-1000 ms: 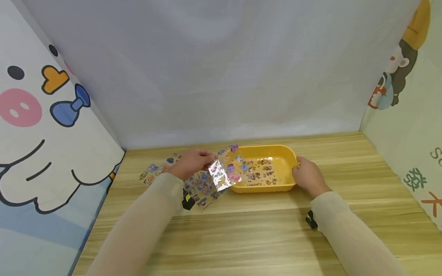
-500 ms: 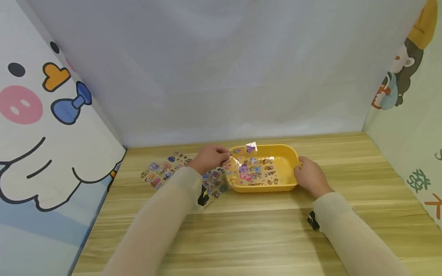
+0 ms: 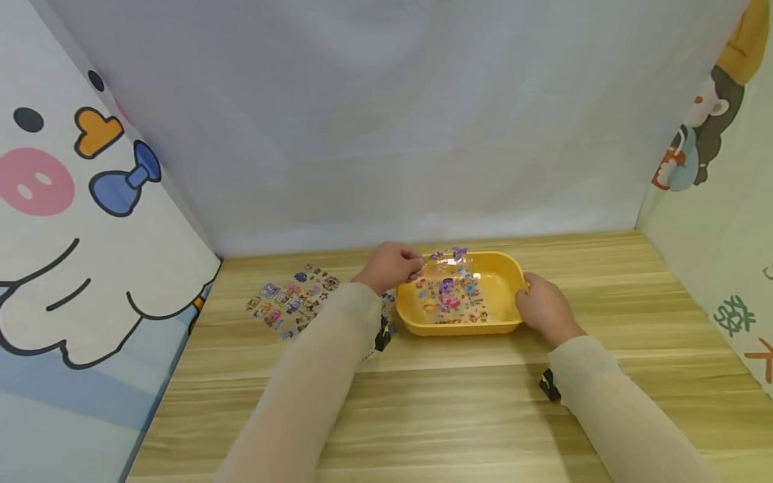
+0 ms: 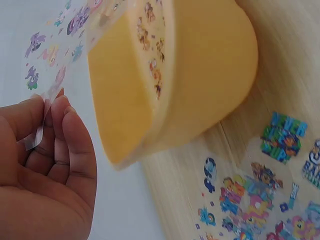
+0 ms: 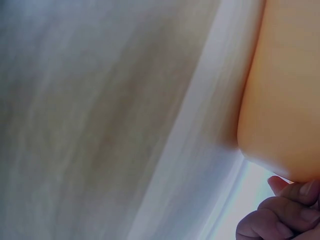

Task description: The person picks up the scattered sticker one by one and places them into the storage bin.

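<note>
My left hand (image 3: 389, 267) pinches the edge of a clear sticker sheet (image 3: 447, 287) between thumb and fingers. Purple, pink and blue pony-like stickers cover this sheet (image 4: 50, 56), which hangs over the yellow tray (image 3: 502, 295). Inside the tray lies another clear sheet with small brown and orange stickers (image 4: 142, 34), partly overlapped by the held one in the head view. At the tray's right end, my right hand (image 3: 546, 307) grips the rim. In the right wrist view, curled fingers (image 5: 287, 212) show at the lower corner beside the tray's outer wall (image 5: 282, 95).
More clear sticker sheets (image 3: 290, 302) lie on the wood-grain table (image 3: 435, 416) left of the tray, partly under my left forearm. A pale cloth backdrop (image 3: 423, 134) rises behind the table. Cartoon-printed panels (image 3: 72, 268) stand on both sides.
My left hand has moved right, carrying the sticker sheet from the tray's left side to over the tray. The right hand stays on the rim, and the tray has barely moved.
</note>
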### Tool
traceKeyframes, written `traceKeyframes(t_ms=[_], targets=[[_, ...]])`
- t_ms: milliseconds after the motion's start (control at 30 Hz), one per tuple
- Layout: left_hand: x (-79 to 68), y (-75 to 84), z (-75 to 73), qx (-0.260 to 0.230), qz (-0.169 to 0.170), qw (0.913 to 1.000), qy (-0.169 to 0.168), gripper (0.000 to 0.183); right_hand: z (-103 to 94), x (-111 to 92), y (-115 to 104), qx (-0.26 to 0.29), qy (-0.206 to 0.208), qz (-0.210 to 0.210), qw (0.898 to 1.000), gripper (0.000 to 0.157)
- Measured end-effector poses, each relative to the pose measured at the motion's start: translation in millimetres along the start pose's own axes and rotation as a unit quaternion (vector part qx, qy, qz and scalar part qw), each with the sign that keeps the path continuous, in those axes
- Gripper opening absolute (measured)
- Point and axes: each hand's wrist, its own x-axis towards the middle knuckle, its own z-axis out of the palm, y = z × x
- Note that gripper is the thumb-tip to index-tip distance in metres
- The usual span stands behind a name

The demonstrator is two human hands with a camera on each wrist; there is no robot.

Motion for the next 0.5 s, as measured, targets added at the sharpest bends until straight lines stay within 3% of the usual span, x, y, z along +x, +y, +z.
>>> traceKeyframes(t_ms=[233,500], targets=[[5.0,7.3,18.7,0.040,0.006,0.9992,-0.007,0.020,-1.4,-1,-2,0.000,0.002,0.003,1.000,0.057],[-2.2,5.4,31.0,0.084,0.021,0.9961,-0.015,0.023,-1.2,-1,-4,-0.001,0.000,0.004,1.000,0.057]])
